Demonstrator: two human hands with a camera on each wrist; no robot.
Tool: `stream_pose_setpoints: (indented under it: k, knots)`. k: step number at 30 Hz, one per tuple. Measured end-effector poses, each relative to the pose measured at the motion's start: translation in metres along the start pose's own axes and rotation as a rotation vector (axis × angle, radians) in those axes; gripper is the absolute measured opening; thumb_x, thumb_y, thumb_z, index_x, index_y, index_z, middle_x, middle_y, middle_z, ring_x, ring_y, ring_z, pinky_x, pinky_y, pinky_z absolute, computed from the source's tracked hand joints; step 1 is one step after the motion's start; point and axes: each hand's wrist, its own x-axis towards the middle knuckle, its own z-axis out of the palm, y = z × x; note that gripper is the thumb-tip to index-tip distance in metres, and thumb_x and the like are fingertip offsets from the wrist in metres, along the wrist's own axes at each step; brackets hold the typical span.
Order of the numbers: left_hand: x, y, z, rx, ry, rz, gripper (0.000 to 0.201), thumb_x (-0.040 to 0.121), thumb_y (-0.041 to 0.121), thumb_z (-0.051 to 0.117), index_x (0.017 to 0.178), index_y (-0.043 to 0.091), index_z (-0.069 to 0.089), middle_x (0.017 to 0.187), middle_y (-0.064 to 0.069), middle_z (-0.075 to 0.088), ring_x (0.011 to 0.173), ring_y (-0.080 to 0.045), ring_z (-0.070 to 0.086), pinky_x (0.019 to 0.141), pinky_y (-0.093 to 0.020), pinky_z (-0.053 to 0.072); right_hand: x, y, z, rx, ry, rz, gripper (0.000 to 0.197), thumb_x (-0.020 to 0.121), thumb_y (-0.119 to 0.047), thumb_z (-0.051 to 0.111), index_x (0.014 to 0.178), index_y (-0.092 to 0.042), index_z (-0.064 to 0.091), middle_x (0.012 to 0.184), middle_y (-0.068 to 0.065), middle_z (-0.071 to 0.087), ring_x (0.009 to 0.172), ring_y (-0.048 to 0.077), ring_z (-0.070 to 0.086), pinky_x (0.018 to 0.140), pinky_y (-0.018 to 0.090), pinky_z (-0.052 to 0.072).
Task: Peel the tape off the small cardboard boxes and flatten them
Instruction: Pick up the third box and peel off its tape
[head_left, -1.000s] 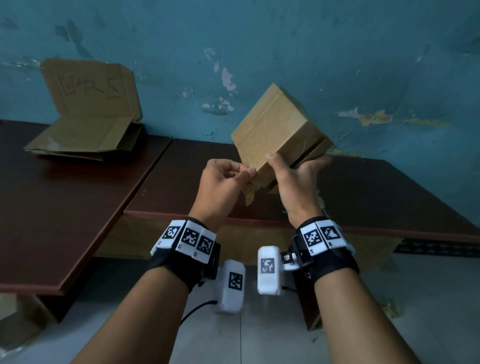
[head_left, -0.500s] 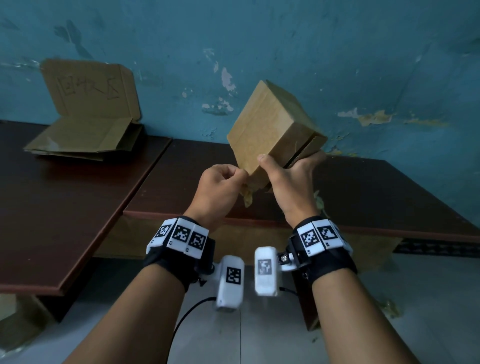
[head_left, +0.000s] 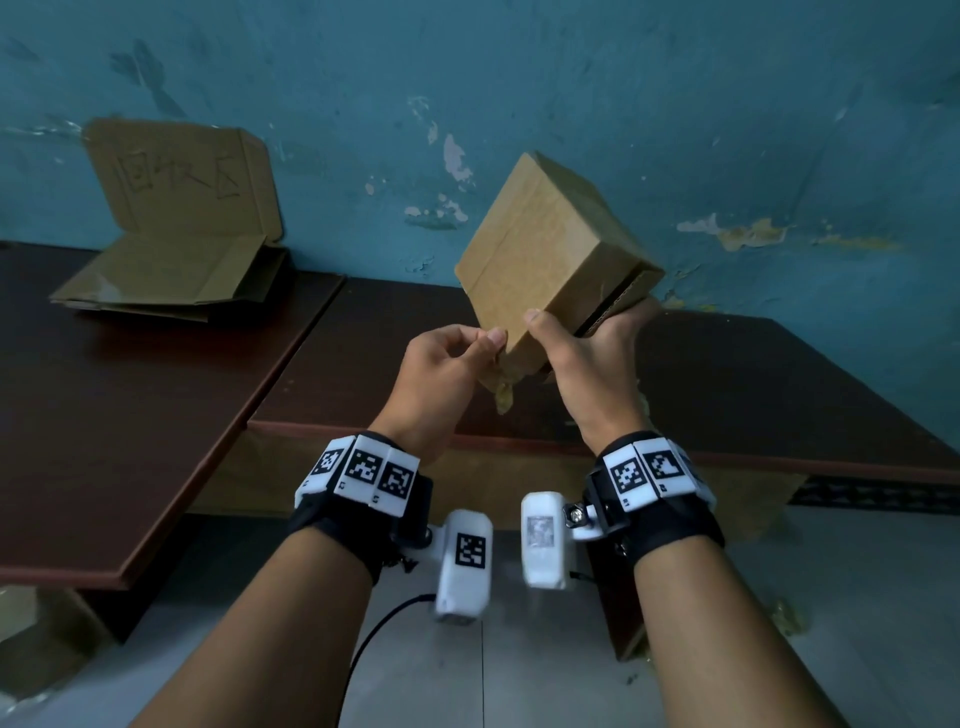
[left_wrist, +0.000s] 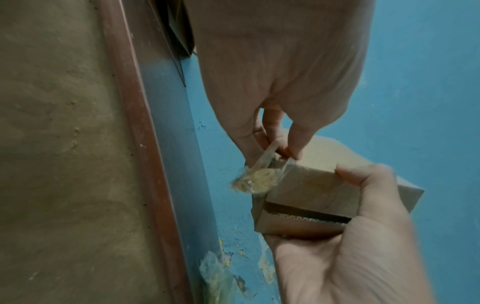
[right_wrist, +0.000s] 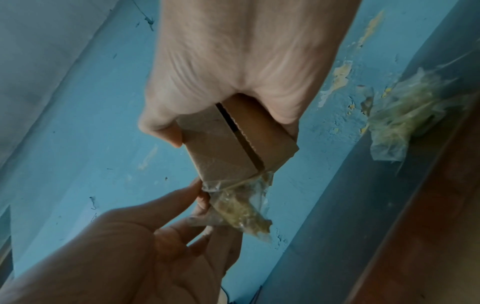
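Note:
A small brown cardboard box (head_left: 550, 249) is held up in the air above the dark table, tilted on one corner. My right hand (head_left: 587, 358) grips its lower right end, thumb on the near face and fingers under the seam (left_wrist: 306, 215), where a dark gap shows between the flaps. My left hand (head_left: 447, 364) pinches a crumpled strip of clear tape (left_wrist: 257, 179) with brown fibres stuck to it, still joined to the box's lowest corner. The same tape (right_wrist: 241, 207) hangs between that corner and my left fingers in the right wrist view.
Flattened cardboard (head_left: 171, 275) lies at the back left of the table, with one written-on sheet (head_left: 182, 176) leaning on the blue wall. A wad of peeled tape (right_wrist: 405, 117) sits on the dark table (head_left: 753, 395) at the right. Two tabletops meet at an angle below my hands.
The box has tipped a little further left and risen slightly. My left hand has drawn the tape strip down and left from the box's lower corner.

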Motion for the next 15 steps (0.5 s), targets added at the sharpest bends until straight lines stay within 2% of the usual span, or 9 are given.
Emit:
stream_pose_setpoints:
  k: [2,4,7,9,11,12,13,15]
  knots:
    - [0.0009,0.0018,0.0,0.018,0.011,-0.034,0.03,0.109,0.014,0.059,0.096,-0.011,0.066,0.08,-0.021,0.071,0.074,-0.037,0.066,0.074,-0.045,0.062,-0.0005,0.0005,-0.0008,-0.014,-0.01,-0.003,0.081,0.074,-0.025,0.084,0.134,-0.011,0.032,0.127,0.002,0.059,0.115,0.006,0.064,0.09,0.013,0.053]
    - [0.0035,-0.0013,0.0015,0.047,0.048,-0.065,0.027,0.109,0.01,0.057,0.09,-0.005,0.067,0.075,-0.015,0.071,0.073,-0.032,0.068,0.079,-0.047,0.061,-0.0016,0.002,-0.0002,-0.034,-0.019,0.004,0.078,0.077,-0.021,0.086,0.134,-0.011,0.032,0.128,0.003,0.058,0.115,0.005,0.062,0.086,0.008,0.05]
    - [0.0026,-0.0017,0.0042,0.04,0.089,-0.097,0.028,0.106,0.006,0.05,0.086,-0.002,0.067,0.072,-0.011,0.07,0.07,-0.025,0.068,0.079,-0.047,0.06,-0.0026,0.0008,0.0027,0.01,-0.021,0.054,0.076,0.077,-0.023,0.084,0.131,-0.014,0.032,0.126,0.003,0.06,0.112,0.007,0.064,0.085,0.013,0.053]
    - [0.0017,0.0023,0.0043,-0.037,0.099,-0.125,0.029,0.105,0.004,0.045,0.085,0.0,0.065,0.075,-0.012,0.069,0.069,-0.021,0.068,0.071,-0.036,0.06,-0.0016,-0.0014,0.0032,0.046,-0.016,0.072,0.076,0.074,-0.026,0.081,0.13,-0.015,0.031,0.127,0.004,0.06,0.112,0.009,0.065,0.086,0.016,0.054]
    - [0.0031,0.0054,0.0029,-0.132,0.129,-0.154,0.026,0.105,0.008,0.044,0.083,0.004,0.058,0.083,-0.018,0.064,0.076,-0.026,0.064,0.065,-0.028,0.058,0.0001,-0.0037,0.0025,0.065,-0.008,0.07,0.077,0.074,-0.027,0.08,0.132,-0.012,0.031,0.128,0.006,0.059,0.113,0.009,0.064,0.086,0.015,0.054]
    - [0.0038,0.0067,0.0023,-0.158,0.136,-0.16,0.027,0.107,0.014,0.046,0.082,0.007,0.055,0.086,-0.021,0.061,0.077,-0.031,0.061,0.064,-0.031,0.058,0.0003,-0.0046,0.0019,0.077,-0.009,0.07,0.078,0.074,-0.027,0.08,0.133,-0.011,0.031,0.129,0.006,0.06,0.113,0.009,0.064,0.086,0.013,0.054]
    - [0.0049,0.0067,0.0018,-0.161,0.132,-0.156,0.029,0.108,0.022,0.052,0.083,0.008,0.053,0.086,-0.023,0.061,0.077,-0.034,0.06,0.067,-0.039,0.059,0.0005,-0.0048,0.0016,0.087,-0.013,0.074,0.08,0.073,-0.028,0.081,0.134,-0.011,0.031,0.129,0.007,0.06,0.114,0.01,0.065,0.087,0.014,0.054]
    - [0.005,0.0047,0.0023,-0.093,0.128,-0.124,0.033,0.108,0.032,0.062,0.09,0.005,0.057,0.088,-0.026,0.065,0.074,-0.036,0.063,0.077,-0.055,0.06,-0.0009,-0.0046,0.0016,0.083,-0.034,0.078,0.082,0.072,-0.029,0.081,0.135,-0.011,0.031,0.131,0.008,0.061,0.117,0.013,0.066,0.092,0.02,0.057]
